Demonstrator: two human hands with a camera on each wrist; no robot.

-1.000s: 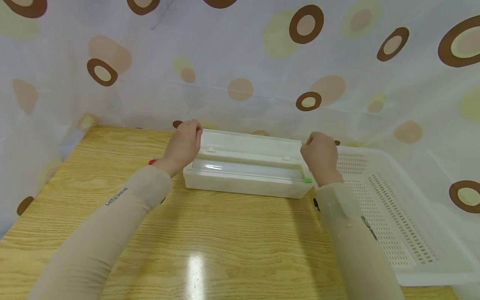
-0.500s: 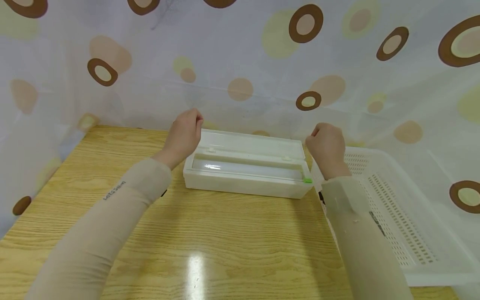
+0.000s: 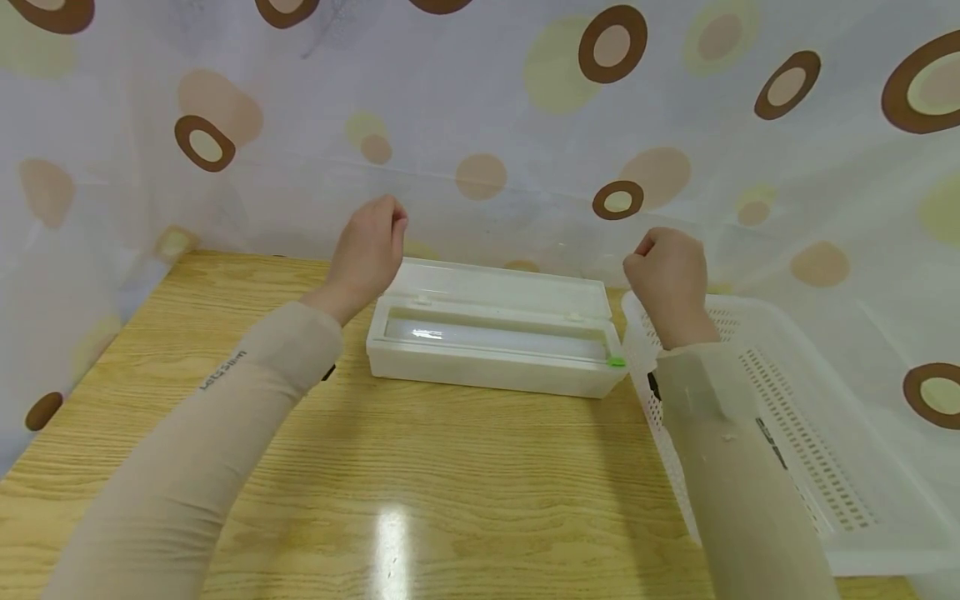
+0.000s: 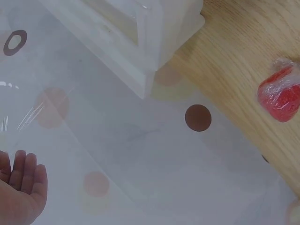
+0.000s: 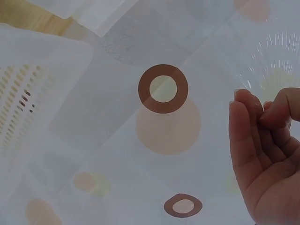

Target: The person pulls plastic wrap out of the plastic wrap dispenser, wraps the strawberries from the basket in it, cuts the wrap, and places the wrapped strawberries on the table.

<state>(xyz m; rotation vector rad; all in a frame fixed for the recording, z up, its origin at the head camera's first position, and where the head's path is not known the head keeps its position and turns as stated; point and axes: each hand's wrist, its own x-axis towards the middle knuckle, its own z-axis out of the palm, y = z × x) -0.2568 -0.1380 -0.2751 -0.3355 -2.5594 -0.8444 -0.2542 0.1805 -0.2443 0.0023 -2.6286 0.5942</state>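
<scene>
A white cling film dispenser box stands on the table, its lid tipped back and a pale roll inside. A green slider sits at its front right corner. Above the box's left end, my left hand pinches clear cling film. Shiny creases show in that film beside the fingers in the left wrist view. Up and right of the box, my right hand pinches the film with thumb and finger; creases fan out there too. The film is almost invisible in the head view.
A white perforated basket stands at the right, partly beneath my right forearm. In the left wrist view, a red item wrapped in clear film lies on the wooden table. A dotted sheet hangs behind.
Both hands have risen away from the box; the right one has also shifted to the right. The box stays in place.
</scene>
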